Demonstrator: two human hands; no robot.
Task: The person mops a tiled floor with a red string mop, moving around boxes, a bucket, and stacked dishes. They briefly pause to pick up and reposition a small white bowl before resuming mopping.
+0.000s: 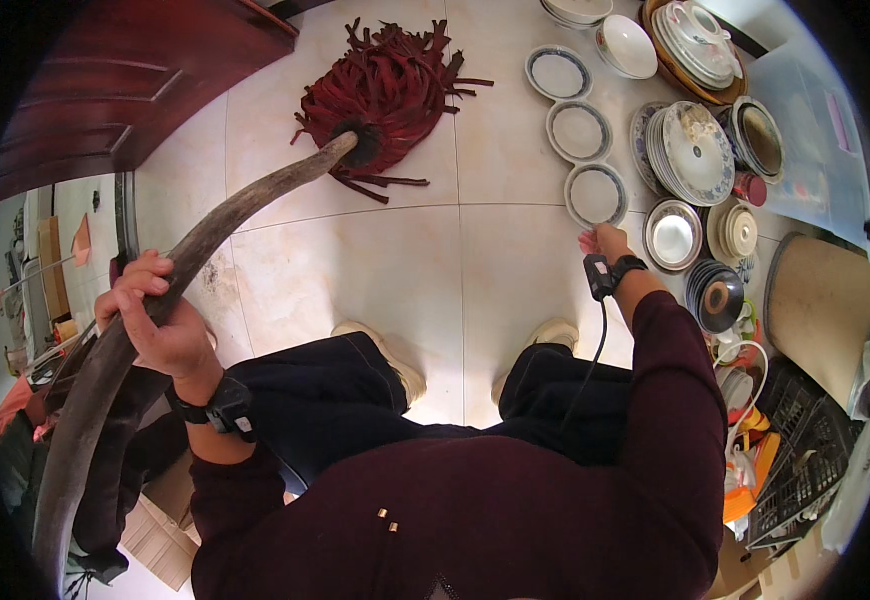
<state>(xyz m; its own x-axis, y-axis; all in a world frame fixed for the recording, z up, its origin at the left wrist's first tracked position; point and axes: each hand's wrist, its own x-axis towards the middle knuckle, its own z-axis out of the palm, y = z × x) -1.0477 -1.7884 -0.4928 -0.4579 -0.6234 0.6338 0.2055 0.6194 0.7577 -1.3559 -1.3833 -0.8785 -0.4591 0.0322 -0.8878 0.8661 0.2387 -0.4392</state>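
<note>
My left hand (161, 319) is closed around the wooden handle (232, 210) of a mop. The mop's dark red cloth-strip head (386, 94) rests on the tiled floor at the upper middle. My right hand (606, 240) reaches down at the near rim of a round dish with a dark-patterned edge (594, 196). Two similar round dishes, one in the middle (579, 130) and one farther off (558, 73), adjoin it in a row. The right fingertips are partly hidden, so whether they grip the rim is unclear.
Stacked patterned plates (697, 154), metal bowls (673, 235), dark bowls (714, 296) and a wicker basket of dishes (660, 56) stand at the right. Beyond are a plastic bin (810, 142) and a black crate (802, 457). A red wooden door (142, 75) is at the upper left.
</note>
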